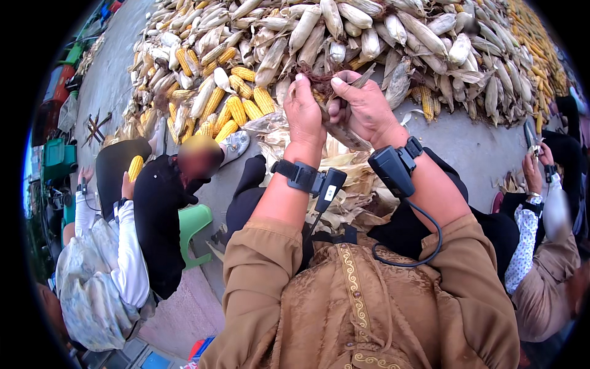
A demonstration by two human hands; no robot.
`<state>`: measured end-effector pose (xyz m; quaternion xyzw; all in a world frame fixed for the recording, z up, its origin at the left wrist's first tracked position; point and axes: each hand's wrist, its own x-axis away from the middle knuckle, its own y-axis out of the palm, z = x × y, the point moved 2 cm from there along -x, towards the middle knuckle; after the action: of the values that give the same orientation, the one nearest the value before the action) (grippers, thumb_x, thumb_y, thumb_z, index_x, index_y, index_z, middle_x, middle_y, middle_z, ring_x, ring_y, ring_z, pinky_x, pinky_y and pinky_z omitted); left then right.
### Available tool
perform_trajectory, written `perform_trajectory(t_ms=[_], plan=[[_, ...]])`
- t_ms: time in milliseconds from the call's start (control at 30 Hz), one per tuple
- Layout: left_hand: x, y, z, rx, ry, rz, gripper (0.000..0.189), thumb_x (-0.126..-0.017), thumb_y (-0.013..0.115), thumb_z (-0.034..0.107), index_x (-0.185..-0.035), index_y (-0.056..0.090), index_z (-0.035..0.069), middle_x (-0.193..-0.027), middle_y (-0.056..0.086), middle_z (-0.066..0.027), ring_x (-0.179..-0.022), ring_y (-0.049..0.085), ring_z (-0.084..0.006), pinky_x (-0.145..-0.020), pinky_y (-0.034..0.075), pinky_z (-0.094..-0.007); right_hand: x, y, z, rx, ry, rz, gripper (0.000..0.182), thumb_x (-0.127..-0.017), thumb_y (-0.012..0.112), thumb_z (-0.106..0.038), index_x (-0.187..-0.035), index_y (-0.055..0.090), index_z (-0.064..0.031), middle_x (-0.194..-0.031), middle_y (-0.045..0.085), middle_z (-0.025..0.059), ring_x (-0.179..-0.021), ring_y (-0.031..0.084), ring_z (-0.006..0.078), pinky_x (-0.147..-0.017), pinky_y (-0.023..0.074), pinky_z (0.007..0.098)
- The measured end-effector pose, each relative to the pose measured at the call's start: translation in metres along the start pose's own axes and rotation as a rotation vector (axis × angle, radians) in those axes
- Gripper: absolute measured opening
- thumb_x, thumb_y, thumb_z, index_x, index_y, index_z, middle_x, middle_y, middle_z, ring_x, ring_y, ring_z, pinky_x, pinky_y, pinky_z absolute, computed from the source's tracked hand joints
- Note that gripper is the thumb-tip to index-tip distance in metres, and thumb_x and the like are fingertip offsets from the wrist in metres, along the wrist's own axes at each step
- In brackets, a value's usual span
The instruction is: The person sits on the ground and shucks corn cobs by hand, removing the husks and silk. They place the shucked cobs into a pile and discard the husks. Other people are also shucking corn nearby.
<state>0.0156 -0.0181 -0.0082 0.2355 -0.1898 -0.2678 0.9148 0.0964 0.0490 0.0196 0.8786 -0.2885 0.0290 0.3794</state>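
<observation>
Both my hands are raised together at the near edge of a heap of dry corn ears (318,27), many still in their husks. My left hand (304,104) pinches the brown silk at the tip of a corn ear, thumb up. With thumb and fingers my right hand (364,106) grips the husk (345,133) of the same ear; a little yellow kernel shows between the hands. Loose dry husks (355,184) lie below, between my legs. Husked yellow cobs (236,110) rest at the heap's edge, left of my hands.
At the left, people sit near a green plastic stool (193,226); one hand there holds a yellow cob (135,168). A person at the right works with both hands (532,170). More husked corn (539,41) is piled at the far right. Crossed metal bars (97,127) stand on the ground.
</observation>
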Motion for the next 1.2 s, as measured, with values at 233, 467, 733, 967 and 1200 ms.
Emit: perform_trajectory(t_ms=[233, 467, 733, 967, 1200], plan=[[-0.026, -0.011, -0.027, -0.327, 0.336, 0.314, 0.039, -0.089, 0.047, 0.027, -0.067, 0.056, -0.004, -0.062, 0.057, -0.0204, -0.054, 0.05, -0.0331, -0.056, 0.042, -0.0369, 0.01, 0.002, 0.005, 0.513, -0.029, 0.071, 0.017, -0.092, 0.048, -0.018, -0.08, 0.049, -0.0054, -0.067, 0.051, 0.0009, -0.047, 0.044, 0.0093, -0.042, 0.0376, 0.0223], [-0.054, -0.059, 0.01, 0.091, -0.039, 0.648, 0.035, -0.082, 0.045, 0.027, -0.086, 0.052, -0.007, -0.076, 0.055, -0.0126, -0.067, 0.05, -0.023, -0.061, 0.043, -0.0362, 0.027, -0.009, 0.014, 1.467, -0.49, -0.07, 0.022, -0.089, 0.049, -0.014, -0.074, 0.04, -0.0001, -0.062, 0.035, 0.0136, -0.057, 0.031, 0.0196, -0.053, 0.0348, 0.031], [-0.056, -0.11, 0.049, 0.301, -0.063, 0.64, 0.03, -0.087, 0.038, 0.02, -0.104, 0.048, -0.003, -0.097, 0.055, -0.0146, -0.085, 0.059, -0.0284, -0.078, 0.049, -0.0405, 0.058, -0.07, -0.011, 1.489, -0.227, 0.03, 0.019, -0.083, 0.052, -0.014, -0.077, 0.044, 0.0012, -0.071, 0.05, 0.025, -0.071, 0.047, 0.0443, -0.06, 0.0395, 0.0434], [-0.048, -0.072, 0.044, 0.139, 0.007, 0.325, 0.036, -0.09, 0.041, 0.028, -0.103, 0.049, -0.005, -0.095, 0.058, -0.0142, -0.081, 0.061, -0.0254, -0.073, 0.05, -0.0368, 0.073, -0.07, -0.02, 1.569, -0.363, 0.085, 0.017, -0.077, 0.059, -0.015, -0.088, 0.055, -0.0024, -0.079, 0.058, 0.0186, -0.073, 0.055, 0.0377, -0.065, 0.0443, 0.0419], [-0.032, -0.016, 0.013, -0.01, 0.012, 0.134, 0.033, -0.092, 0.044, 0.028, -0.085, 0.056, -0.002, -0.077, 0.058, -0.0069, -0.069, 0.057, -0.0168, -0.067, 0.047, -0.0295, 0.052, 0.0, -0.013, 1.614, -0.607, 0.08, 0.029, -0.075, 0.062, -0.023, -0.098, 0.059, -0.0063, -0.089, 0.057, 0.0124, -0.076, 0.059, 0.0292, -0.066, 0.0486, 0.037]])
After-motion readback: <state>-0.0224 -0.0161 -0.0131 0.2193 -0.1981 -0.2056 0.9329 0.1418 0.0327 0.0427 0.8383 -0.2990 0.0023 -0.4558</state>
